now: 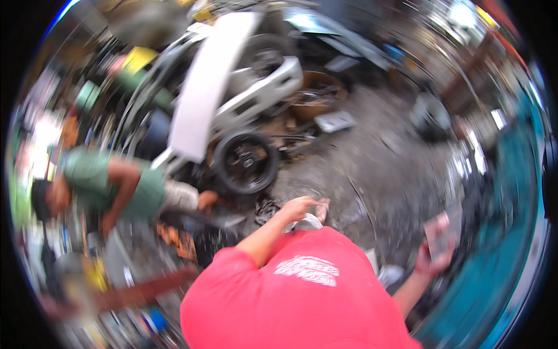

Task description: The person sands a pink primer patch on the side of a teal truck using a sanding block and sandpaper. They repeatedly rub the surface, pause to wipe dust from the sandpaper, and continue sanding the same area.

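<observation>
My right hand (432, 263) is out to the right, closed round a flat, greyish rectangular piece (446, 243). Blur hides what kind of thing the piece is. My left hand (300, 208) is bent in front of my waist, above a pale grey patch of cloth (308, 223) at the hem of my red shirt (256, 302). Motion smears its fingers, so whether they hold anything does not show.
At the left is a person in a green shirt (93, 180). Ahead lie a wheel (246, 161), a long white panel (212, 81), a white slotted part (261, 93) and a brown round container (319, 96). A teal surface (505, 232) runs along the right.
</observation>
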`<state>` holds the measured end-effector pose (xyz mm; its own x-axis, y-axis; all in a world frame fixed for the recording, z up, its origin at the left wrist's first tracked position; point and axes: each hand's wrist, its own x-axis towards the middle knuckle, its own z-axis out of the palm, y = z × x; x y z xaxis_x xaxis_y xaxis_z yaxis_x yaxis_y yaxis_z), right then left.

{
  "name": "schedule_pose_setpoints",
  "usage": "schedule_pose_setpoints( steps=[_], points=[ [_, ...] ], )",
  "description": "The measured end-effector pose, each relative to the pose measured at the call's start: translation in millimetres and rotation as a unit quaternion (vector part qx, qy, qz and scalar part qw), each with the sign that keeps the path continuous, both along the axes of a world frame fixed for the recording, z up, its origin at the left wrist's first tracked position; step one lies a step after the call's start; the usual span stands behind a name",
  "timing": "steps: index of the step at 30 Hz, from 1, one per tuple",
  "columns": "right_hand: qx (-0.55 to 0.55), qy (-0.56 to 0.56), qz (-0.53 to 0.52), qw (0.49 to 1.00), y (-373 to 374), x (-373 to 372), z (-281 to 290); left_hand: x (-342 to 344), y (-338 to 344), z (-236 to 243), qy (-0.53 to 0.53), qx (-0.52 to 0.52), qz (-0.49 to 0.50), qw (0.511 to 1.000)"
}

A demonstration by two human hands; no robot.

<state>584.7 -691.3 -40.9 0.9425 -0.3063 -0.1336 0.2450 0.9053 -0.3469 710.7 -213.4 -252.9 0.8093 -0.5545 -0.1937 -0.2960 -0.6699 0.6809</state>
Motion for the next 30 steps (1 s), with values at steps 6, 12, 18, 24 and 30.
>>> schedule_pose_setpoints(
  steps=[6, 12, 18, 24, 30],
  points=[
    [-0.324, 0.004, 0.047, 0.945, -33.1, 166.9, -46.8, 136.2, -23.2, 14.4, -0.065, -0.007, 0.052, 0.997],
    [-0.614, -0.038, 0.133, 0.777, 47.2, 331.4, -36.5, 168.4, -26.6, 28.4, -0.082, -0.047, 0.128, 0.987],
    [-0.735, -0.187, 0.124, 0.64, 157.9, 425.2, -22.9, 92.6, 33.6, 3.7, 0.004, 0.019, 0.274, 0.962],
    [-0.307, 0.083, 0.444, 0.837, 180.1, 475.2, 0.8, 6.3, 44.9, 18.8, 0.057, -0.003, 0.552, 0.832],
    [-0.327, 0.087, 0.474, 0.813, 153.4, 509.1, 5.0, 61.4, -12.4, 36.4, 0.004, -0.046, 0.57, 0.82]
  ],
)
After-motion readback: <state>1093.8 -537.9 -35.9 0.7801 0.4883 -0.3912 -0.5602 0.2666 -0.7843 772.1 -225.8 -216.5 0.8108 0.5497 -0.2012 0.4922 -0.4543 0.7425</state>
